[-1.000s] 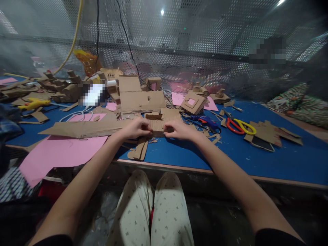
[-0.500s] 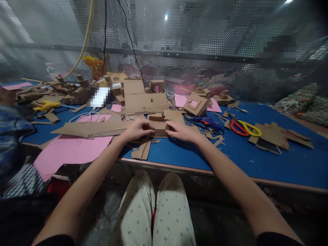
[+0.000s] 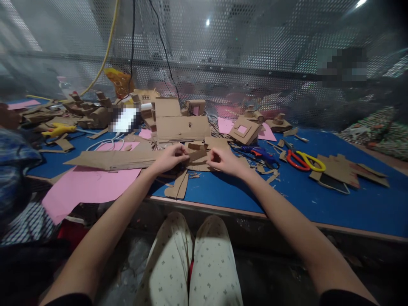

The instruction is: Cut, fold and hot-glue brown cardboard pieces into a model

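A small folded cardboard piece (image 3: 198,155) lies between my two hands near the front of the blue table. My left hand (image 3: 174,159) has its fingers closed on the piece's left end. My right hand (image 3: 223,161) is pinched at its lower right corner, thumb and forefinger curled into a ring. A dark brown flap shows along the top of the piece. Just below my left hand rests a loose cardboard strip (image 3: 179,185). Behind the hands stands a larger cardboard panel (image 3: 178,127) with a small hole in it.
Pink paper (image 3: 95,189) overhangs the table edge at left, under a long cardboard sheet (image 3: 111,159). On the right lie a blue glue gun (image 3: 263,156), red and yellow scissors (image 3: 306,161) and cut cardboard (image 3: 339,170). A yellow glue gun (image 3: 59,129) lies left, near another person's blue sleeve (image 3: 19,170).
The cardboard piece has tilted between my hands, its right end now lower. My left hand has risen slightly, and my right fingers have curled more tightly at the corner.
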Demonstrator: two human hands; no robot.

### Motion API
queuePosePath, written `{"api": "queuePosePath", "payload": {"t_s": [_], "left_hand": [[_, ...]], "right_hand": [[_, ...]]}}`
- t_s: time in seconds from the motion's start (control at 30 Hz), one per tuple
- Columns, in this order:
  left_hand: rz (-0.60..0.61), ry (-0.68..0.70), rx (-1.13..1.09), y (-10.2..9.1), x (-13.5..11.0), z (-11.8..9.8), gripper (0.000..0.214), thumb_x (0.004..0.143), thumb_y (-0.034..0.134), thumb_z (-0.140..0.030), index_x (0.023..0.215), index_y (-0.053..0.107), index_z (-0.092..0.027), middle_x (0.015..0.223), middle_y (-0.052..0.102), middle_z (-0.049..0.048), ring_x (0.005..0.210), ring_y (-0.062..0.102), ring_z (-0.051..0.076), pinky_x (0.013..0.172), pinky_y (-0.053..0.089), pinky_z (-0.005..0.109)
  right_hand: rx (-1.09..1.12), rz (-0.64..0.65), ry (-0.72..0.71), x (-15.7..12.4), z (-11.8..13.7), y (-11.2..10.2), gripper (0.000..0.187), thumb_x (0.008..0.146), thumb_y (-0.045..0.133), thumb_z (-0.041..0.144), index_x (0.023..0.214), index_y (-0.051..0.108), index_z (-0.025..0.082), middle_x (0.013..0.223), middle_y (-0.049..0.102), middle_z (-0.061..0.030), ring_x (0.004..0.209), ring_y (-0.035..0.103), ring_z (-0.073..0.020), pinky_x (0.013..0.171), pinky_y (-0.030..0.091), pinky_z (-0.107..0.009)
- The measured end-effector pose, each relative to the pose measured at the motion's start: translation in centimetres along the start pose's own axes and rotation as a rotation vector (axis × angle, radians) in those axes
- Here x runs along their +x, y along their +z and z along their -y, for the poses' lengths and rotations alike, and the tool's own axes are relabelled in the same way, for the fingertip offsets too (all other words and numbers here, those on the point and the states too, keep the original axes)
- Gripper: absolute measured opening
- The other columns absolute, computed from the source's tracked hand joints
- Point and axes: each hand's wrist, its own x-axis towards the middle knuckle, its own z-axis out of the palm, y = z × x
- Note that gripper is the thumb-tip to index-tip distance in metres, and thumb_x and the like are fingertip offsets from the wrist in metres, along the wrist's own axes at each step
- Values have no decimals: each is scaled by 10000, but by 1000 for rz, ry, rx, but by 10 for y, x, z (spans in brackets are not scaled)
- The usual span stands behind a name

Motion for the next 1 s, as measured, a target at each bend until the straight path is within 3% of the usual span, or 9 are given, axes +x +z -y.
{"api": "queuePosePath", "payload": {"t_s": [0.2, 0.43, 0.63, 0.87, 1.0], "left_hand": [[-21, -57, 68, 0, 0, -1, 196, 785, 616, -333, 852, 528, -172, 741, 623, 1, 712, 583, 148, 659, 404, 255], [-36, -56, 110, 1, 0, -2, 171, 782, 617, -315, 832, 533, -175, 720, 642, 5, 688, 591, 153, 661, 408, 264], [-27, -45, 175, 1, -2, -4, 160, 787, 601, -313, 839, 526, -182, 724, 659, 7, 699, 616, 167, 655, 414, 267], [-21, -30, 265, 1, -1, -3, 157, 782, 587, -321, 841, 539, -184, 734, 678, 9, 701, 627, 180, 647, 403, 270], [-11, -34, 276, 1, -1, -3, 152, 784, 569, -323, 845, 541, -186, 720, 685, 11, 697, 622, 182, 646, 401, 270]], "right_hand": [[-164, 216, -190, -2, 16, 1, 69, 829, 662, 214, 816, 691, 153, 881, 674, -72, 836, 574, -181, 729, 381, -283], [-280, 222, -63, -5, 27, 5, 69, 862, 625, 200, 835, 662, 148, 882, 663, -84, 855, 576, -199, 739, 383, -299], [-430, 224, -60, -6, 32, 16, 94, 900, 514, 162, 862, 598, 146, 906, 636, -138, 902, 550, -248, 772, 387, -348], [-297, 299, -67, -5, 26, 10, 121, 916, 462, 160, 803, 490, 193, 873, 591, -100, 838, 509, -213, 778, 398, -339], [-93, 349, -47, -6, 16, -1, 142, 928, 437, 208, 787, 438, 203, 838, 541, -50, 785, 481, -175, 768, 400, -320]]}}
